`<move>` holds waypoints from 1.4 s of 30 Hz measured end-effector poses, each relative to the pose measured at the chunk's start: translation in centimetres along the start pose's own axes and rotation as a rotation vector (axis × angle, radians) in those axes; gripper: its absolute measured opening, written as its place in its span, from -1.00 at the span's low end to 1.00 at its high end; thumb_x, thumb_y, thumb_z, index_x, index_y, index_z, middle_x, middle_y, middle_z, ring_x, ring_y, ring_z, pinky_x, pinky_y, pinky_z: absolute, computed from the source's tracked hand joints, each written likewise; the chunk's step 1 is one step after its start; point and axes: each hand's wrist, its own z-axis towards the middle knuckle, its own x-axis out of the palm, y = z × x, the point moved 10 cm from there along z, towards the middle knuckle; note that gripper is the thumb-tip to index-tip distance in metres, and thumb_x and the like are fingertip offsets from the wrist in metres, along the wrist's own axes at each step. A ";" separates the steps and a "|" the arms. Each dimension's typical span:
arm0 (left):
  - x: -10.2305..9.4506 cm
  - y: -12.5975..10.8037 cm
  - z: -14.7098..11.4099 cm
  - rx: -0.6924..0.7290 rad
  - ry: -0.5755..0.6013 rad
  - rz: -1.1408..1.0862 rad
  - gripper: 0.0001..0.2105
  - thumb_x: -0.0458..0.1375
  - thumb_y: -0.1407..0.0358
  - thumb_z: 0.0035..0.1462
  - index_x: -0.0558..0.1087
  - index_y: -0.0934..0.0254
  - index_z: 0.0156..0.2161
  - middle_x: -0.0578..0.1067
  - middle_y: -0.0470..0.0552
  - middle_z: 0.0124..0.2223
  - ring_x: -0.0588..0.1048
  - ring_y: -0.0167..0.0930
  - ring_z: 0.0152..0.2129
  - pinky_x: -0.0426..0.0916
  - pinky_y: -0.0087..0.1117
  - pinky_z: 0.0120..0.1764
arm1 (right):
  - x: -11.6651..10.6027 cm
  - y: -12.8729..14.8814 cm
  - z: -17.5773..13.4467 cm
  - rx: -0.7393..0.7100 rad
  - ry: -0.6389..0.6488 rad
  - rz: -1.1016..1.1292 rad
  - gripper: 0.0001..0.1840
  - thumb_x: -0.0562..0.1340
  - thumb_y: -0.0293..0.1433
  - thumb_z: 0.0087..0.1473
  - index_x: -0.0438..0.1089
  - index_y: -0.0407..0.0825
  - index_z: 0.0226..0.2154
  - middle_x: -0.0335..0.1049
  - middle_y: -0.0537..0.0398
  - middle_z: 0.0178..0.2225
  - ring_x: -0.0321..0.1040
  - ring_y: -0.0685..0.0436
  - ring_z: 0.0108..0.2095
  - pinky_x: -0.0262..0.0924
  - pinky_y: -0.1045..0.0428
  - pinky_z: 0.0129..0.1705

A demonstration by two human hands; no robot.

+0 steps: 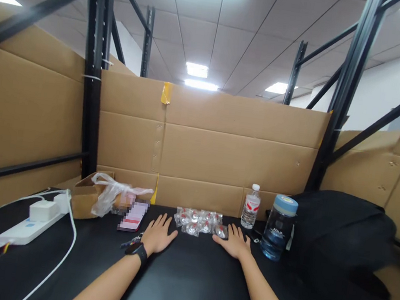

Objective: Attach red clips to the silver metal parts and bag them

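My left hand (159,234) lies flat on the black tabletop (190,283), fingers spread, holding nothing. A dark watch (137,251) is on that wrist. On the right, my right hand (234,242) also rests palm down with its fingers apart. Between and just beyond the hands sits a cluster of several small clear plastic packets (197,221) with red and silvery contents, too small to name. The thumb side of my right hand is close to the packet at the cluster's right end; whether they touch I cannot tell.
Left of my left hand lies a phone (133,216), near a small cardboard box (83,201) with a plastic bag (107,195). A power strip (24,232) trails white cables. At right stand a clear water bottle (250,208), a blue-lidded bottle (277,230) and a black backpack (339,244). Cardboard panels (202,155) wall the back.
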 end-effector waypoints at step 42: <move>-2.6 -8.2 0.1 0.487 -0.065 -0.143 -0.55 0.12 0.20 0.18 0.37 0.09 0.19 0.43 0.09 0.20 0.20 -0.16 0.24 0.07 -0.05 0.19 | -3.3 13.0 -3.2 -0.739 -0.207 0.334 -0.46 0.39 -0.25 0.01 0.44 0.02 0.07 0.36 -0.09 0.17 0.23 -0.31 0.19 0.05 -0.20 0.23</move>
